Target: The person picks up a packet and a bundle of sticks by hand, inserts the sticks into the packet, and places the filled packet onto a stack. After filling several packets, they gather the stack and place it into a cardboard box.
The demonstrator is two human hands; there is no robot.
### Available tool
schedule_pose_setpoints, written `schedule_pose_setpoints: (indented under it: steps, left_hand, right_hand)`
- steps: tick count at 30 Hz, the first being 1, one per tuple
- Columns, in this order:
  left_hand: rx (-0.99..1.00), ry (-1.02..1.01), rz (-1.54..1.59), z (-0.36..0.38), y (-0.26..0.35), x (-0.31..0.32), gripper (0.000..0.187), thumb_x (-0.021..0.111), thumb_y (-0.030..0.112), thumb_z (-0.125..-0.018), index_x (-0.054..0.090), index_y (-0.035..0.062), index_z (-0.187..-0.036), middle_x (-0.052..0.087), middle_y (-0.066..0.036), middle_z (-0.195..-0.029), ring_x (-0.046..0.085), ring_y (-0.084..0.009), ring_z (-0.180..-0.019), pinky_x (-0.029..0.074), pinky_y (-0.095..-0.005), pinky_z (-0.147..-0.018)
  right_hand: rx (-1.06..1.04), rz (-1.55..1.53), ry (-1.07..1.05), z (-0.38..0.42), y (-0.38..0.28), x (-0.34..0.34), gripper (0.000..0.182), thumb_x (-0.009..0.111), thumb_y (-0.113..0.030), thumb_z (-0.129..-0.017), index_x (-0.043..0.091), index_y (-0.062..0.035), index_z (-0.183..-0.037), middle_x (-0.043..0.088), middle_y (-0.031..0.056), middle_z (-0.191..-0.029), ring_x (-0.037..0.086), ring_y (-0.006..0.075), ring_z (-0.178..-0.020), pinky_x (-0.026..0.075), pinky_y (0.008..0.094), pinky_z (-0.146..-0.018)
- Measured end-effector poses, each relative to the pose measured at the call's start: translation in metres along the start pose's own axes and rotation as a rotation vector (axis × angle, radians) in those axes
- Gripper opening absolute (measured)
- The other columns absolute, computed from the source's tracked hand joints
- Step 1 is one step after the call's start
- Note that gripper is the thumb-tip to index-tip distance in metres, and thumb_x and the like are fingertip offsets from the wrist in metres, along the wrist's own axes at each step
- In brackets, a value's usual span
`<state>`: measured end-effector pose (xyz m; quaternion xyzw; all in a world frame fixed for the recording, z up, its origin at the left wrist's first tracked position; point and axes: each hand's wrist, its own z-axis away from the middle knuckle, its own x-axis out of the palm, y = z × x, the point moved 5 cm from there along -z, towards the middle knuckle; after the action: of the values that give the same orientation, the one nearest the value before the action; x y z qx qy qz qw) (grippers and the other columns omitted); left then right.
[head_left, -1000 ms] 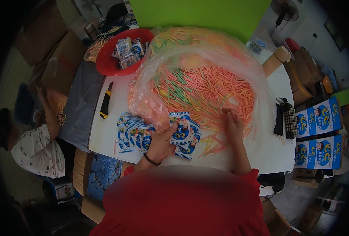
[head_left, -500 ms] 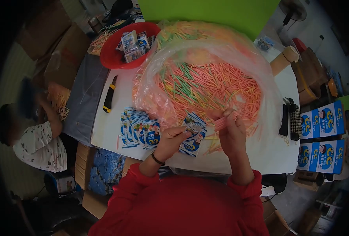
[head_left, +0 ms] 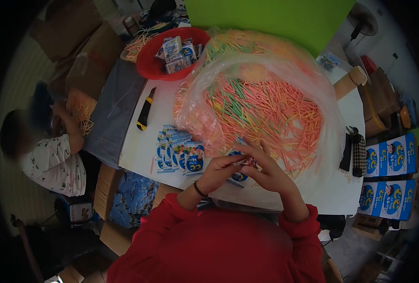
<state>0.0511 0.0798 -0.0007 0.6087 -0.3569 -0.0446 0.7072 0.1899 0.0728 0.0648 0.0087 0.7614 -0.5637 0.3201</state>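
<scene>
My left hand (head_left: pixel 215 176) is closed in a pinch on a small printed packet, mostly covered by the fingers. My right hand (head_left: pixel 272 173) meets it over the table's front part. Its thumb and a finger close around the ends of some thin pink sticks (head_left: pixel 251 162) at the packet; other fingers stretch forward. How deep the sticks sit in the packet is hidden. Beneath the hands lie flat blue-and-white packets (head_left: pixel 238 176), partly covered. Just beyond is a large clear plastic bag (head_left: pixel 197 111), open, full of pink, green and yellow sticks (head_left: pixel 266 101).
Left of the bag lie a fanned pile of packets (head_left: pixel 177 153) and a yellow-black box cutter (head_left: pixel 146 109). A red bowl (head_left: pixel 148 61) holds filled packets. A dark pouch (head_left: pixel 358 155) and blue printed boxes (head_left: pixel 391 200) are at right. Another person (head_left: pixel 54 160) sits at left.
My right hand has brought the pink sticks from over the bag's edge leftward and down to the packet in my left hand. The camera view has shifted slightly.
</scene>
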Motion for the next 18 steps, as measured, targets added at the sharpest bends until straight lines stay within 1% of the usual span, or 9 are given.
schedule_pose_setpoints:
  steps: [4,6,7,10,12,14,15,17,18]
  left_hand:
    - [-0.037,-0.037,-0.020,0.005,-0.010,0.000,0.030,0.048,0.000,-0.096,0.055,-0.0037,-0.125,0.062,-0.012,-0.121,0.061,-0.0197,-0.109,0.048,-0.0307,-0.095]
    - [0.018,0.035,0.566,0.014,-0.005,0.003,0.034,0.053,-0.004,-0.093,0.050,-0.0008,-0.127,0.063,-0.012,-0.117,0.062,-0.0211,-0.109,0.050,-0.0331,-0.093]
    - [0.023,0.048,0.564,0.021,0.002,0.002,0.034,0.053,-0.004,-0.093,0.050,-0.0008,-0.127,0.063,-0.012,-0.117,0.062,-0.0211,-0.109,0.050,-0.0331,-0.093]
    - [0.152,0.299,0.120,0.043,0.024,-0.024,0.042,0.066,-0.011,-0.082,0.047,0.0039,-0.116,0.062,-0.011,-0.111,0.064,-0.0213,-0.102,0.053,-0.0343,-0.087]
    - [0.264,0.551,-0.142,0.054,0.028,-0.047,0.042,0.068,-0.007,-0.082,0.049,0.0040,-0.118,0.059,-0.012,-0.114,0.062,-0.0177,-0.094,0.053,-0.0335,-0.082]
    - [0.408,0.755,-1.081,0.056,0.046,-0.063,0.044,0.075,0.004,-0.079,0.053,0.0048,-0.117,0.057,-0.014,-0.111,0.057,-0.0258,-0.098,0.047,-0.0376,-0.081]
    - [0.413,0.737,-1.070,0.055,0.050,-0.066,0.044,0.075,0.004,-0.079,0.053,0.0048,-0.117,0.057,-0.014,-0.111,0.057,-0.0258,-0.098,0.047,-0.0376,-0.081]
    - [0.423,0.820,-1.803,0.052,0.065,-0.054,0.049,0.079,0.013,-0.075,0.057,0.0064,-0.118,0.054,-0.014,-0.112,0.047,-0.0305,-0.106,0.036,-0.0450,-0.091]
    - [0.430,0.801,-1.791,0.051,0.063,-0.053,0.049,0.079,0.013,-0.075,0.057,0.0064,-0.118,0.054,-0.014,-0.112,0.047,-0.0305,-0.106,0.036,-0.0450,-0.091]
  right_hand:
    - [-0.046,-0.047,-0.042,0.006,-0.020,-0.013,0.062,0.063,-0.024,-0.089,0.038,-0.0049,-0.142,0.040,0.0156,-0.147,0.034,0.0296,-0.139,0.006,0.0494,-0.116]
    - [-0.045,-0.221,0.160,0.014,-0.017,-0.024,0.066,0.066,-0.023,-0.087,0.038,-0.0038,-0.143,0.041,0.0157,-0.145,0.034,0.0292,-0.138,0.018,0.0444,-0.115]
    - [-0.049,-0.229,0.150,0.020,-0.013,-0.026,0.066,0.066,-0.023,-0.087,0.038,-0.0038,-0.143,0.041,0.0157,-0.145,0.034,0.0292,-0.138,0.018,0.0444,-0.115]
    - [0.036,-0.306,0.311,0.044,0.003,-0.039,0.057,0.063,-0.018,-0.089,0.041,-0.0015,-0.140,0.045,0.0140,-0.142,0.038,0.0267,-0.136,0.026,0.0387,-0.113]
    - [0.144,-0.489,0.495,0.065,0.019,-0.046,0.043,0.057,-0.011,-0.093,0.046,0.0016,-0.133,0.053,0.0118,-0.133,0.048,0.0218,-0.126,0.032,0.0358,-0.109]
    - [0.204,-0.462,0.598,0.080,0.032,-0.052,0.034,0.054,-0.010,-0.095,0.051,0.0008,-0.127,0.057,0.0108,-0.126,0.052,0.0205,-0.119,0.037,0.0349,-0.104]
    - [0.245,-0.454,0.682,0.086,0.040,-0.055,0.027,0.051,-0.010,-0.097,0.055,0.0001,-0.121,0.060,0.0098,-0.119,0.057,0.0192,-0.111,0.042,0.0340,-0.099]
    - [0.297,-0.340,0.726,0.098,0.061,-0.061,0.024,0.053,-0.009,-0.096,0.057,-0.0002,-0.118,0.062,0.0090,-0.114,0.057,0.0179,-0.106,0.044,0.0331,-0.096]
    - [0.347,-0.238,0.750,0.101,0.063,-0.067,0.022,0.056,-0.008,-0.095,0.058,-0.0004,-0.115,0.063,0.0081,-0.109,0.058,0.0167,-0.101,0.046,0.0322,-0.092]
